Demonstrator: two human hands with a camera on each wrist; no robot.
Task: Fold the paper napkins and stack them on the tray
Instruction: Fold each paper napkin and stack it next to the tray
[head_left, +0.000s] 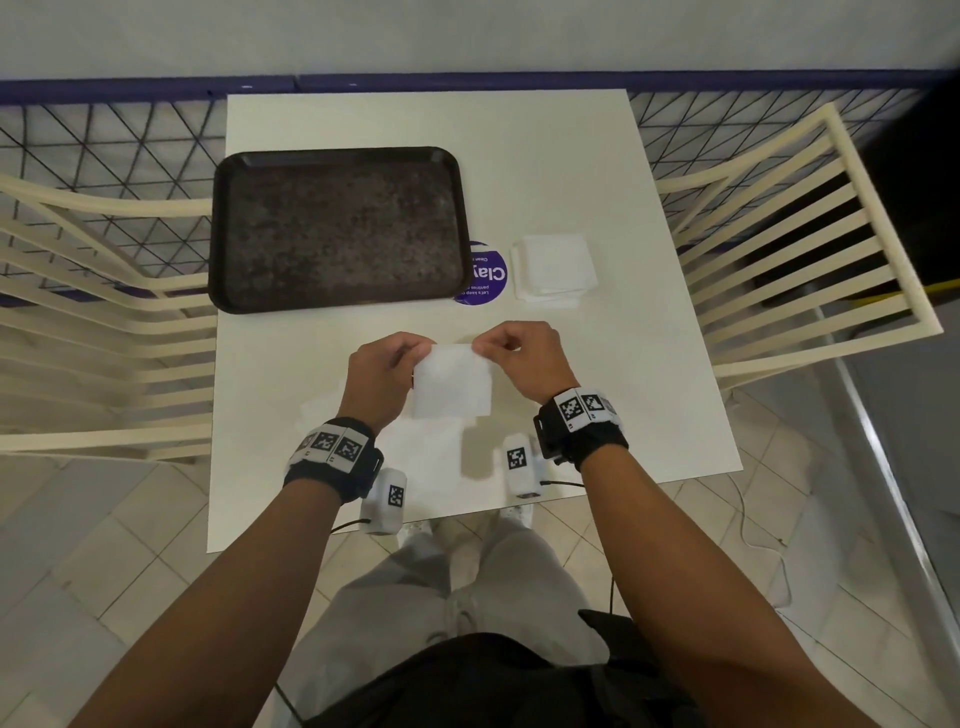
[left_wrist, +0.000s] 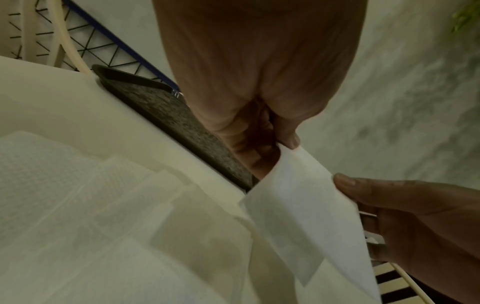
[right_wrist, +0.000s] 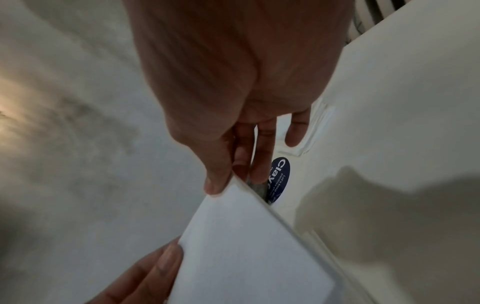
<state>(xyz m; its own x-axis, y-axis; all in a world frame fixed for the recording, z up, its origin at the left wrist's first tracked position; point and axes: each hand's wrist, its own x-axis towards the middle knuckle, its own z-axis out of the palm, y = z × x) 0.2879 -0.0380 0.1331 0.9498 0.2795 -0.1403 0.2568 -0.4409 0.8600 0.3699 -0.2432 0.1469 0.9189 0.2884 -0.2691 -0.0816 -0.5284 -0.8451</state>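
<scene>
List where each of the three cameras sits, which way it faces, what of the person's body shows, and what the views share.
Head: worn on the head, looking forward and down at the table, tray, napkin stack; both forearms, left hand, right hand, legs show.
Left wrist: looks along the left hand toward the tray; the right hand's fingers enter from the right.
Right wrist: looks along the right hand toward the purple sticker; a left thumb shows.
Shared: all three show the held napkin, pinched by both hands.

Head looks down; wrists close, sharing napkin (head_left: 452, 380).
</scene>
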